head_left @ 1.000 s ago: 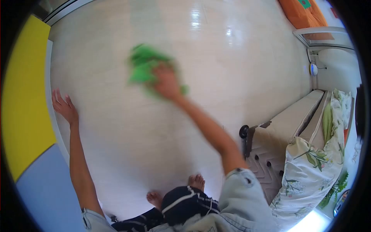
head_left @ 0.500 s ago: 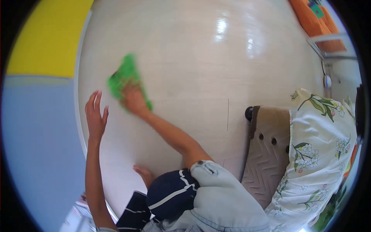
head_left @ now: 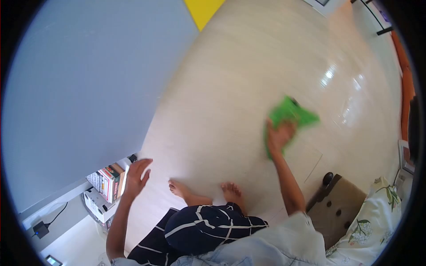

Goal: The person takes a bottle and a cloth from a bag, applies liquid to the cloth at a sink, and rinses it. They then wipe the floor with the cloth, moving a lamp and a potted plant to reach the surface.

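Observation:
Pressed flat on the pale floor [head_left: 213,106], a bright green cloth [head_left: 284,111] lies under my right hand [head_left: 282,134], whose fingers are spread over it. Parts of the cloth stick out above, right of and below the hand, and a small dark patch shows at its top edge. My left hand [head_left: 138,177] is raised at the lower left with its fingers apart, holding nothing, close to a row of books [head_left: 113,181] on a shelf.
A grey-blue wall [head_left: 88,88] with a yellow part [head_left: 204,12] stands at the left. Lower right are a brown padded bed base [head_left: 339,206] with a black wheel [head_left: 328,178] and a floral sheet [head_left: 366,232]. A black adapter [head_left: 41,229] with a cable hangs at lower left.
The view has turned. My right hand and the green cloth have moved away from the wall, to the right. Books and shelf now show by my left hand, which remains open.

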`<move>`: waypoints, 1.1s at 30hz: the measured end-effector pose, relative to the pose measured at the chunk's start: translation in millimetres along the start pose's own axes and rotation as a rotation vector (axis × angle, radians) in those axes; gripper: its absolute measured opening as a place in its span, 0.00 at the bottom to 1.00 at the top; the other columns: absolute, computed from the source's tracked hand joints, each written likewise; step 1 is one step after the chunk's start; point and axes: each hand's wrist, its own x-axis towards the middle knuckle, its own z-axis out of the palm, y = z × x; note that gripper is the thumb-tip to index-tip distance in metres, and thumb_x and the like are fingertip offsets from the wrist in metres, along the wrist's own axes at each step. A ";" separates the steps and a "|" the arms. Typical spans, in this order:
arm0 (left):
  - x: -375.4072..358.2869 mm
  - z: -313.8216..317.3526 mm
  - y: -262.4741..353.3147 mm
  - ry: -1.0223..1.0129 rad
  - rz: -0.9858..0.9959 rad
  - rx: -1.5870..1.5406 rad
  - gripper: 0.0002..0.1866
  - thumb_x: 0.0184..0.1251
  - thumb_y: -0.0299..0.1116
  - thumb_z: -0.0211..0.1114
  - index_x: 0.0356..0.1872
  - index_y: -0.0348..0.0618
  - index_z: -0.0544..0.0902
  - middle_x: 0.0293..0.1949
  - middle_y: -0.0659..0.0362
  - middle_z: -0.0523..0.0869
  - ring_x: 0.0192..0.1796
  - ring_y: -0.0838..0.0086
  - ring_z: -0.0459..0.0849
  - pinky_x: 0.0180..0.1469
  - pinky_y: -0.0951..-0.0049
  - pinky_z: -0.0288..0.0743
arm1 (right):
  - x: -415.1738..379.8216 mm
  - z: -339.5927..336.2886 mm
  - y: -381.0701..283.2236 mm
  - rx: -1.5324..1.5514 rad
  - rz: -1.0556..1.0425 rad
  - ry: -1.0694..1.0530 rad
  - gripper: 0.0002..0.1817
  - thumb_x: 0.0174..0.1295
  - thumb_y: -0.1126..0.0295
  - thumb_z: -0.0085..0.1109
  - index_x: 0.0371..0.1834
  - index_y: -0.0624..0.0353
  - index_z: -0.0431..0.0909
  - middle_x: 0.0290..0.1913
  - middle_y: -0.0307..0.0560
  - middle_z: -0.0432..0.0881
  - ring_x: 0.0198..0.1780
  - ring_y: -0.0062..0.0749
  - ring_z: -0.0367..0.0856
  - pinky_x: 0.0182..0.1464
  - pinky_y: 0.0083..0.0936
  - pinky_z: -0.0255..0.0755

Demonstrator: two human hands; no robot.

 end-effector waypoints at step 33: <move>-172.9 -38.1 -72.9 0.055 0.185 0.052 0.13 0.52 0.18 0.62 0.40 0.40 0.81 0.36 0.55 0.83 0.41 0.61 0.79 0.46 0.64 0.71 | -123.4 -30.5 -36.7 0.174 -0.467 -0.338 0.30 0.54 0.50 0.59 0.54 0.61 0.72 0.56 0.60 0.71 0.61 0.54 0.65 0.63 0.47 0.55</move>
